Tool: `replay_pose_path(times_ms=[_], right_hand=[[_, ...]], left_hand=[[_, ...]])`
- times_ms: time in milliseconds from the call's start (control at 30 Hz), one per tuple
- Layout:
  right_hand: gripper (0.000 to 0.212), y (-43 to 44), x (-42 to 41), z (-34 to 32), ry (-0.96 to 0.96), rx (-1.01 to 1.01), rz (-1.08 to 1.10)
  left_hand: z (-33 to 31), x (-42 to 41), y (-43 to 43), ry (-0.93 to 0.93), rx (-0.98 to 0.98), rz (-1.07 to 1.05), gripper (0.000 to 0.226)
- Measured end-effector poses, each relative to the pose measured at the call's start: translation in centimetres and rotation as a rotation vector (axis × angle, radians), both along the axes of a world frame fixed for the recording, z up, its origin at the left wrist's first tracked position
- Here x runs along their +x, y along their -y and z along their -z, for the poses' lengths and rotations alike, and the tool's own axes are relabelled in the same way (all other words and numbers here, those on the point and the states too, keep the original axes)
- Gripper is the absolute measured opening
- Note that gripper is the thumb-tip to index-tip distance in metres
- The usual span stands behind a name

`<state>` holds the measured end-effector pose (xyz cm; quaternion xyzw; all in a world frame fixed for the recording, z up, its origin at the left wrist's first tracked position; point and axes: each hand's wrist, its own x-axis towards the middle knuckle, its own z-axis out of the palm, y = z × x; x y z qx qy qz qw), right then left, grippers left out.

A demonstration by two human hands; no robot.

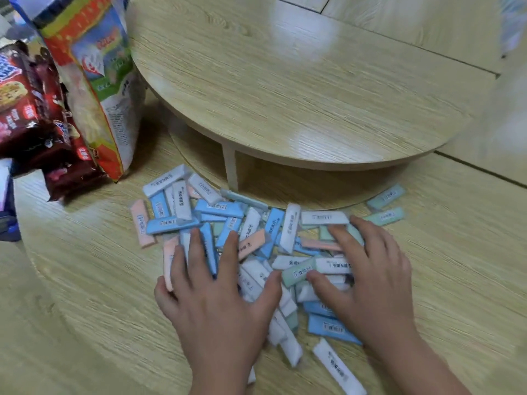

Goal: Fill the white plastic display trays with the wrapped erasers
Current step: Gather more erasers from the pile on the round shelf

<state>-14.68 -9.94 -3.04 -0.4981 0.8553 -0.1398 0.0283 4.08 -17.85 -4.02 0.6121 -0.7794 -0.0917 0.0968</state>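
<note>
Fingers splayed, grasping nothing, the left hand rests right of plastic snack bags on the heap of pastel wrapped oblong erasers on the pale wooden floor, long axes pointing every way, right hand likewise, low round wooden table behind.

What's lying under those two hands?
The left hand and right hand rest spread on a pile of wrapped erasers in blue, white, pink and green. Those directly beneath the palms are hidden.
</note>
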Motion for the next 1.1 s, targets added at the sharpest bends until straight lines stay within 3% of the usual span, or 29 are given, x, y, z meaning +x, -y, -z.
replay_pose_path(times_ms=[300,500,667,967,1100], right_hand=[[0.065,0.2,0.1,0.0,0.024,-0.094,0.047],[0.063,0.2,0.3,0.4,0.026,-0.161,0.092],[0.059,0.5,0.5,0.3,0.050,-0.198,0.167],[0.056,1.1,1.6,-0.1,0.201,-0.234,0.227],[0.054,1.6,2.8,-0.2,0.271,-0.270,0.234]], left_hand=[[0.3,0.0,-0.4,-0.280,-0.117,-0.191,0.069],[0.1,-0.1,-0.2,-0.318,-0.097,-0.288,0.071],[0.2,0.3,-0.4,-0.496,-0.075,-0.348,0.066],[0.2,-1.3,-0.5,-0.420,-0.157,-0.351,0.054],[0.1,-2.0,-0.7,-0.493,-0.158,-0.403,0.052]])
